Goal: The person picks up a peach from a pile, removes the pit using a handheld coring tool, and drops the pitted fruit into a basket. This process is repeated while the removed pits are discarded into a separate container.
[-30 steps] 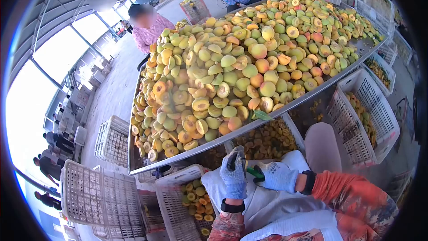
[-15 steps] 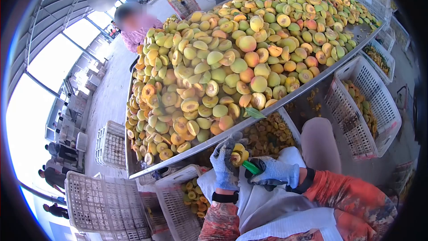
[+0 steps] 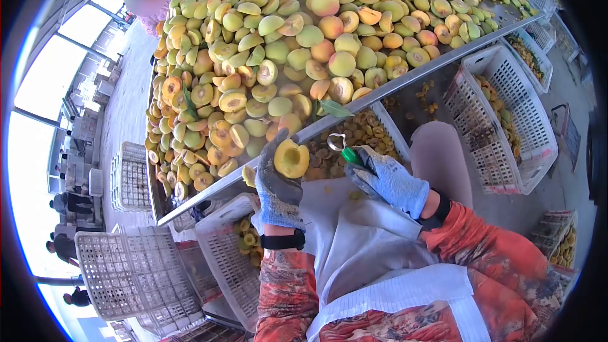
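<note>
My left hand, in a grey-and-blue work glove, is closed around a yellow peach half whose cut face, with a hollow in the middle, is turned up. A second yellow fruit piece shows at the glove's left side; whether the hand touches it I cannot tell. My right hand, gloved in blue, grips a pitting spoon with a green handle and a looped metal tip. The tip is apart from the peach half. Halved and whole peaches are heaped on the metal table just beyond both hands.
Below the table edge sits a crate of small dark fruit scraps. A white crate with fruit halves stands at my left, beside a stained crate. Another white crate stands right of my knee. A person is across the table.
My hands have moved apart, and the pitting spoon has come away from the fruit. The left hand has moved left and up, showing the peach's hollow. The camera view has shifted downward.
</note>
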Tool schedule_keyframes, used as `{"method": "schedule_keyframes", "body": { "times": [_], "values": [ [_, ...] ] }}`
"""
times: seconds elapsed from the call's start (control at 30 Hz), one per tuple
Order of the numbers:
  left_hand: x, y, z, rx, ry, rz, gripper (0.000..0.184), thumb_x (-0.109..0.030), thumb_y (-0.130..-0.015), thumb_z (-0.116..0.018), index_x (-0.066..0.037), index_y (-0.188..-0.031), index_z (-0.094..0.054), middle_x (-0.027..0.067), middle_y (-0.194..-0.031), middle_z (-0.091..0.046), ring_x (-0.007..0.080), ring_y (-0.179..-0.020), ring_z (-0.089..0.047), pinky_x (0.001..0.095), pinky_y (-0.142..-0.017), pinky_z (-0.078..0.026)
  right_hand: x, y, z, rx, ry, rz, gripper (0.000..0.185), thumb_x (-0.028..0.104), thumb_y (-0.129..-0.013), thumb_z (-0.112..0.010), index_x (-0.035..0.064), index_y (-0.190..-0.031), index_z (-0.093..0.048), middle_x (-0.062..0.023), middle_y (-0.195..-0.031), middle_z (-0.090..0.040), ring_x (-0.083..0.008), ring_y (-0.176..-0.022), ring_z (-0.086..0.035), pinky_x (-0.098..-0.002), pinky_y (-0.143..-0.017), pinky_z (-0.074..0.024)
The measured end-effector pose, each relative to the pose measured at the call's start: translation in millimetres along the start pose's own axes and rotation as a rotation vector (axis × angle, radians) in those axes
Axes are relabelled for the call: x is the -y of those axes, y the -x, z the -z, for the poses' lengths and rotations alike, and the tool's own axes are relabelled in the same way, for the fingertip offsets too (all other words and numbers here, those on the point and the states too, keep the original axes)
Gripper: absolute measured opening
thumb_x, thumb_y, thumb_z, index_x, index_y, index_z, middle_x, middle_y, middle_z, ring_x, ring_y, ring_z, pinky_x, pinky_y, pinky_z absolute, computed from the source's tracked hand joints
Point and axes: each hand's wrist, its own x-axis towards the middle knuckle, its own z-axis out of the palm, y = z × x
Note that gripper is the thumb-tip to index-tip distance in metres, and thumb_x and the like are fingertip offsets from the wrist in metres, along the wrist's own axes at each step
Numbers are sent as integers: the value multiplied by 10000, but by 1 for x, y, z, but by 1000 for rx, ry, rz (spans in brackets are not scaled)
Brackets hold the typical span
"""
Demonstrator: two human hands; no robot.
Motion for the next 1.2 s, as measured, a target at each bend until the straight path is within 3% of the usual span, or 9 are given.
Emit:
{"method": "schedule_keyframes", "body": {
  "times": [0.07, 0.17, 0.47, 0.67, 0.73, 0.83, 0.93, 1.03, 1.2],
  "values": [
    [-2, -7, 1, -59, 734, 424, 444, -299, -900, -434, 18, -1209, -466, 157, -1121, -534, 268, -987, -544, 392, -808, -487, 1, -4, 2, -6, 79, 72, 372, 246, -793, -635, 57, -1079, -490, -113, -704, -589, -232, -645, -625, -337, -567, -464],
    [9, -3, -2, -21, 947, 460, 466, -309, -889, -452, 18, -1221, -460, 165, -1136, -526, 268, -1002, -537, 394, -824, -478, 7, -3, -4, -2, 166, 163, 372, 244, -768, -640, 61, -1059, -497, -139, -776, -605, -288, -678, -622, -368, -598, -480],
    [-1, 11, -4, -59, 784, 361, 348, -231, -909, -439, 23, -1138, -500, 142, -1055, -572, 243, -947, -564, 357, -819, -490, 15, -22, -30, -169, 963, 571, 464, 191, -771, -552, -31, -1166, -453, -211, -925, -581, -306, -695, -606, -368, -582, -479],
    [-6, 21, 6, -192, 1168, 551, 344, -240, -876, -471, 13, -1102, -527, 148, -1004, -580, 258, -885, -566, 367, -797, -486, 27, -9, -58, -45, 1337, 593, 471, 166, -786, -476, -20, -1215, -419, -178, -889, -575, -248, -657, -596, -369, -537, -457],
    [-6, 29, 6, -272, 1180, 568, 345, -251, -867, -468, 15, -1072, -544, 152, -966, -587, 265, -856, -570, 378, -772, -490, 31, 3, -65, 14, 1304, 611, 414, 178, -784, -501, 28, -1167, -449, -81, -804, -557, -208, -617, -583, -369, -492, -421],
    [-26, 51, 3, -236, 958, 276, 340, -254, -852, -479, 17, -1043, -556, 159, -930, -596, 285, -803, -587, 404, -723, -508, 27, 13, -72, 47, 877, 597, 402, 181, -774, -548, 13, -1128, -458, -114, -807, -588, -229, -641, -609, -376, -536, -456],
    [-23, 36, 15, -226, 1075, 499, 329, -239, -849, -483, 24, -1031, -560, 159, -914, -604, 283, -810, -596, 393, -717, -518, 30, 8, -76, 46, 541, 515, 381, 204, -773, -627, 14, -1063, -470, -97, -756, -599, -187, -600, -614, -326, -519, -472],
    [-25, 32, 26, -252, 968, 473, 364, -230, -839, -525, 60, -1059, -538, 137, -933, -588, 245, -841, -575, 346, -729, -502, 60, -1, -55, 542, -424, -127, 354, 155, -774, -671, 54, -1056, -481, -16, -698, -527, -78, -460, -497, -225, -404, -409],
    [-3, 54, 49, -357, 509, 250, 370, -221, -830, -544, 55, -1076, -539, 133, -996, -576, 261, -889, -583, 364, -756, -511, 52, -15, -58, 757, -880, -263, 295, 88, -768, -665, 72, -1011, -499, -14, -796, -531, -100, -527, -504, -228, -460, -413]
  ]
}}
